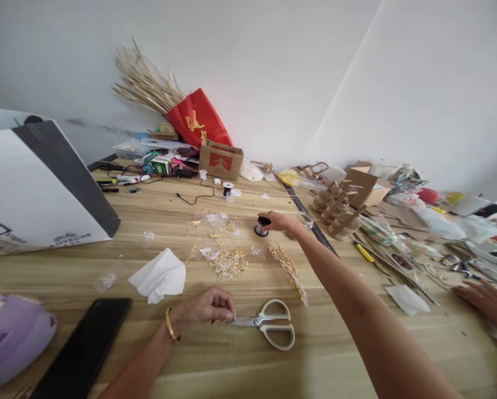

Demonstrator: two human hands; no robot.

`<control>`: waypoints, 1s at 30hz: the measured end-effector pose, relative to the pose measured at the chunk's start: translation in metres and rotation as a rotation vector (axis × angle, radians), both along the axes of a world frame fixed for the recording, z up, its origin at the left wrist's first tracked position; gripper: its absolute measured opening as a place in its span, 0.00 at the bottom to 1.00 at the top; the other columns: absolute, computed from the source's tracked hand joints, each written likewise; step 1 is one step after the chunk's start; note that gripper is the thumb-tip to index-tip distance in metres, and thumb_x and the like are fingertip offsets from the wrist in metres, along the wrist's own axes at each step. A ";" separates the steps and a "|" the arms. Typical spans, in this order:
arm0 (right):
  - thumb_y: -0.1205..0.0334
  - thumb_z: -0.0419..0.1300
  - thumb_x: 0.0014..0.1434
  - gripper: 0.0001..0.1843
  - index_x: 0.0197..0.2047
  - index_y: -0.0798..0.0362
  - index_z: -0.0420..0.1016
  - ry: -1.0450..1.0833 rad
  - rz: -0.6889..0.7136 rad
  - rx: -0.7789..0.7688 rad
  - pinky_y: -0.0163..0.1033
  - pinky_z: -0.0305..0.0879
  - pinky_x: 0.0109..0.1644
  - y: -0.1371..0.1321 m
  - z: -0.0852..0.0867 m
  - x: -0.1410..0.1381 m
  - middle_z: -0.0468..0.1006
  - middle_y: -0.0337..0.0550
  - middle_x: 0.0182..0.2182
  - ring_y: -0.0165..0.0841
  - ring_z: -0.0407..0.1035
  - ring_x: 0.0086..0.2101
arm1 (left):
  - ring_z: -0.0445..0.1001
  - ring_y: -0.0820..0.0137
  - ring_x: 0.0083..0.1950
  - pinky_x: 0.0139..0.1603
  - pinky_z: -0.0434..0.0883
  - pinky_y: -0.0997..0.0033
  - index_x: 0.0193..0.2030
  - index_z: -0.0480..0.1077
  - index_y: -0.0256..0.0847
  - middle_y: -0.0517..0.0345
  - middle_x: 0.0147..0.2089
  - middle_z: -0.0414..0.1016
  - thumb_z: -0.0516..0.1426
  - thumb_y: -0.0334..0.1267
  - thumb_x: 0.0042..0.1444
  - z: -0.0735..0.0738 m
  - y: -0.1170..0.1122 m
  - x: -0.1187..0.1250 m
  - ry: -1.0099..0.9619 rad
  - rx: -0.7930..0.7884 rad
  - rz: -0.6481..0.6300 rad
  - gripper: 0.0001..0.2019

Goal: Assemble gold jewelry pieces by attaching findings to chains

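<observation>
My right hand [277,221] reaches far forward, its fingers closed on the top of a small black-rimmed spool [262,229] standing on the table. Nearer to me, my left hand [215,306] wears a gold bracelet [171,326] and has its thumb and fingers pinched together. What the pinch holds is too fine to make out. Pale-handled scissors [269,323] lie with their blade tips by the left fingertips. Beyond them is a pile of gold and clear beads [229,264]. A beaded strand bundle [290,274] lies below the right forearm.
A white tissue [160,275], a black phone [82,349] and a purple object [18,338] lie left, beside a large white box [36,188]. Several small woven baskets [340,213] and a yellow cutter [364,252] are right. Another person's hand [487,302] rests at the right edge.
</observation>
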State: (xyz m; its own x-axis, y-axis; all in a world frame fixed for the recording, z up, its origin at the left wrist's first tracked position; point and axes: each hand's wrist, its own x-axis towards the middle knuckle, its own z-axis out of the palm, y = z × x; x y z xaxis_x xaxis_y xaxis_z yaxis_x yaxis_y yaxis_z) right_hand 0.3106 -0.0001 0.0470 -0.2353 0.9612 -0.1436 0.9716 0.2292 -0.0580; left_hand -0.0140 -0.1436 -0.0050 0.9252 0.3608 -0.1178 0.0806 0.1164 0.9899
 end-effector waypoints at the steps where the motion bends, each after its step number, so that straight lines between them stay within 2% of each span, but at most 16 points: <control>1: 0.58 0.61 0.53 0.34 0.62 0.48 0.57 -0.001 0.003 0.003 0.36 0.59 0.52 0.000 -0.001 -0.001 0.68 0.49 0.54 0.39 0.65 0.51 | 0.58 0.80 0.18 0.19 0.56 0.82 0.28 0.73 0.34 0.64 0.17 0.64 0.62 0.52 0.46 -0.001 0.000 0.000 -0.003 -0.003 0.002 0.19; 6: 0.65 0.59 0.53 0.33 0.61 0.50 0.56 -0.019 -0.023 0.035 0.37 0.61 0.48 -0.003 -0.007 -0.006 0.69 0.50 0.51 0.39 0.67 0.48 | 0.59 0.81 0.19 0.19 0.57 0.82 0.29 0.74 0.34 0.63 0.18 0.65 0.62 0.53 0.45 -0.007 0.001 0.000 -0.001 -0.009 -0.010 0.19; 16: 0.67 0.57 0.53 0.29 0.58 0.51 0.56 -0.057 -0.172 0.136 0.44 0.62 0.45 -0.015 -0.015 -0.017 0.65 0.56 0.49 0.46 0.68 0.45 | 0.58 0.80 0.18 0.19 0.57 0.81 0.27 0.73 0.34 0.64 0.17 0.64 0.63 0.51 0.44 -0.003 -0.001 0.000 0.043 -0.013 -0.023 0.18; 21: 0.66 0.60 0.52 0.35 0.62 0.53 0.52 -0.016 -0.195 0.197 0.46 0.62 0.47 -0.027 -0.004 -0.017 0.64 0.58 0.51 0.49 0.64 0.50 | 0.59 0.80 0.18 0.19 0.56 0.81 0.27 0.73 0.35 0.64 0.17 0.65 0.63 0.52 0.43 -0.004 0.000 0.000 0.052 -0.025 -0.016 0.19; 23: 0.65 0.61 0.52 0.36 0.62 0.54 0.52 0.014 -0.183 0.242 0.47 0.61 0.50 -0.039 0.006 -0.021 0.63 0.59 0.53 0.49 0.61 0.53 | 0.58 0.80 0.18 0.19 0.56 0.81 0.27 0.73 0.34 0.64 0.18 0.65 0.63 0.52 0.43 -0.002 0.000 0.000 0.045 -0.042 -0.003 0.19; 25: 0.61 0.58 0.56 0.29 0.60 0.53 0.57 0.078 -0.145 0.285 0.43 0.62 0.50 -0.058 0.016 -0.032 0.65 0.54 0.53 0.43 0.63 0.51 | 0.58 0.80 0.19 0.20 0.56 0.81 0.27 0.73 0.34 0.63 0.19 0.66 0.63 0.53 0.43 0.000 0.001 0.000 0.030 -0.062 0.021 0.19; 26: 0.61 0.56 0.58 0.23 0.57 0.53 0.61 0.227 -0.086 0.297 0.41 0.64 0.46 -0.071 0.020 -0.042 0.68 0.51 0.50 0.40 0.67 0.46 | 0.59 0.81 0.19 0.20 0.57 0.81 0.27 0.73 0.34 0.63 0.19 0.66 0.63 0.52 0.43 0.001 0.001 0.000 0.026 -0.068 0.038 0.19; 28: 0.58 0.54 0.60 0.15 0.49 0.53 0.69 0.508 0.032 0.209 0.36 0.66 0.36 -0.103 0.025 -0.066 0.75 0.46 0.40 0.34 0.71 0.35 | 0.59 0.81 0.19 0.21 0.57 0.80 0.28 0.72 0.34 0.63 0.19 0.65 0.63 0.52 0.43 0.003 0.001 0.000 0.032 -0.071 0.082 0.19; 30: 0.56 0.54 0.61 0.12 0.43 0.52 0.72 0.648 0.154 0.045 0.33 0.63 0.29 -0.136 0.027 -0.095 0.77 0.42 0.33 0.30 0.71 0.28 | 0.59 0.80 0.19 0.21 0.56 0.80 0.28 0.71 0.33 0.64 0.18 0.64 0.63 0.51 0.44 0.004 0.001 0.000 0.038 -0.063 0.136 0.19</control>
State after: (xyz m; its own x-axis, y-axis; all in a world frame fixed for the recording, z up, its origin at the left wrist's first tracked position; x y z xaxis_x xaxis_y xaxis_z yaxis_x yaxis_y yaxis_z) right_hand 0.2155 -0.1363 0.0736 -0.3961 0.9113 0.1124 0.6995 0.3787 -0.6060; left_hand -0.0139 -0.1422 -0.0012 0.8626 0.4734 -0.1784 0.0975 0.1905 0.9768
